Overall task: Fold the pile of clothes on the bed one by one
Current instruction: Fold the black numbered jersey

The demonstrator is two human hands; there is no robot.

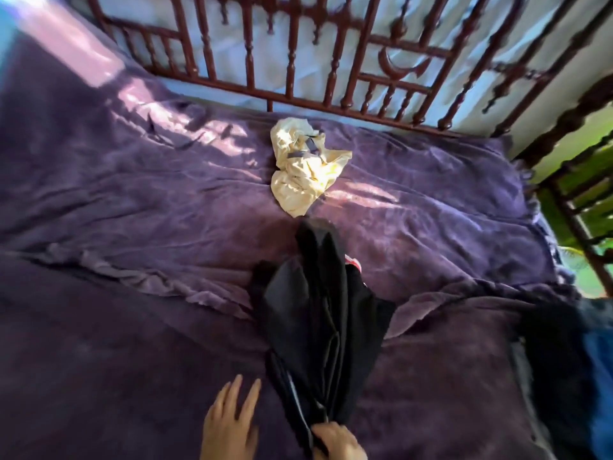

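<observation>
While my left hand point(229, 423) lies flat and released on the purple blanket point(132, 227), close to the near edge of the bed, its fingers are straight and hold nothing. It is just beside the black garment point(315, 310), on that garment's left side. The black garment lies in a long narrow shape. Its long axis runs from the near edge, where I stand, away toward the wooden headboard point(292, 44), a little tilted. My right hand point(336, 441) grasps its near end, with the fingers curled round the bunched cloth, so this hand is the nearer one.

In my judgement the coming move depends on this: the cloth lies lengthwise away from me, so it must be spread sideways, and the free left hand is well placed to take the left side.

Beyond its far end, near the far edge, a crumpled cream garment point(305, 164) lies apart from it. At the right edge is a dark heap of clothes point(557, 360), blurred.
</observation>
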